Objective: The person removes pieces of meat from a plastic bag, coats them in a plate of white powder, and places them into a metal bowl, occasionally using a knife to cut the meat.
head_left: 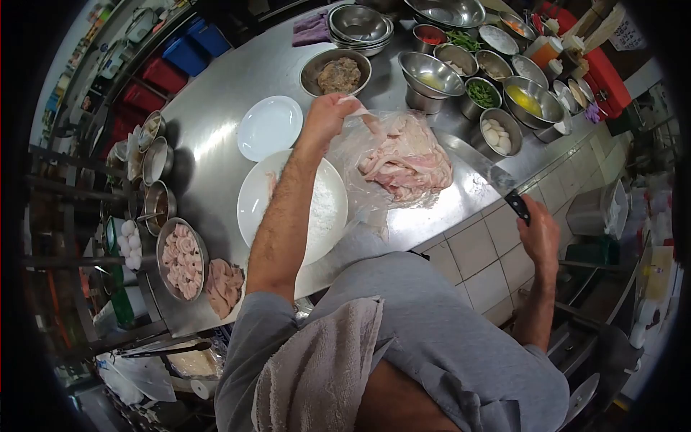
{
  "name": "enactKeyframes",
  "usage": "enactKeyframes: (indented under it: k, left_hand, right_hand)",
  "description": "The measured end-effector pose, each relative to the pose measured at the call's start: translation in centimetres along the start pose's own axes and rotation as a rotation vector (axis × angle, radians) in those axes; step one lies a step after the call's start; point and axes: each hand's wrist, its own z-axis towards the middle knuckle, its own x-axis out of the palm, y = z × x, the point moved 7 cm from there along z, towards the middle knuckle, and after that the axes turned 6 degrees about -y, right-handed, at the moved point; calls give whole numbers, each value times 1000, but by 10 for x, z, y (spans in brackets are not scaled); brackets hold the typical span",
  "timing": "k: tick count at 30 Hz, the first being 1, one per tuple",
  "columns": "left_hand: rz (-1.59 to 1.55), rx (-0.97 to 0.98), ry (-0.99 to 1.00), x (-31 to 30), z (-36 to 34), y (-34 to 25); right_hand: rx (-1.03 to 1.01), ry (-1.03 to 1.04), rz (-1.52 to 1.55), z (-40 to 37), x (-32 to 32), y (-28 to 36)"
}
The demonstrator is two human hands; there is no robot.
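A person stands at the steel counter (pixel 209 108), left arm stretched over a big plate (pixel 248 216) of white powder (pixel 324 209). The left hand (pixel 332 119) is closed, thumb and fingers pinched on a pale meat strip (pixel 368 121) raised at the far left edge of the meat pile (pixel 410 162). That pile, pink and glistening, lies on a clear plastic bag (pixel 354 169) just right of the big plate. Over on the right, the right hand (pixel 541 234) is clamped round the black handle of a knife (pixel 493 175), its blade slanting up and left over the counter toward the pile. A small plate (pixel 270 128) sits just beyond the big one, and past the left hand there's a bowl (pixel 309 75) of brownish mince (pixel 338 74). Down at the left, another bowl (pixel 201 281) holds meat rolls (pixel 183 259), with a loose meat piece (pixel 224 288) right beside it. White balls (pixel 497 135) fill a pot near the knife.
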Motion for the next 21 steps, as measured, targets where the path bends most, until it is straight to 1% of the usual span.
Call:
enactKeyframes:
  k: [1,3,5,7,9,11,15,17,19,21]
  left_hand:
    - [2,-1,7,0,1,-3]
    - [-14,-15,-44,-4,3,-6]
    - [-28,-18,-17,-1,4,-8]
    - [-56,-12,9,6,3,-15]
    - [-73,-11,37,15,4,-14]
    - [-94,-13,60,24,3,-10]
    - [-166,-46,91,30,-8,5]
    - [-178,-42,113,28,-16,11]
    - [-253,-71,113,23,-20,24]
    - [-273,-61,132,16,-15,40]
  right_hand:
    - [29,-22,-51,-5,-12,-3]
    - [80,-55,-45,-17,-36,-4]
    - [139,-88,-43,-26,-50,-2]
    - [86,-55,170,-32,-52,12]
    - [-46,-3,244,-37,-36,31]
    - [-72,48,314,-40,-14,50]
    - [-57,37,335,-36,9,80]
    - [-61,-44,294,-31,12,85]
    - [-51,-26,282,-28,16,87]
    - [-64,-68,300,-26,15,90]
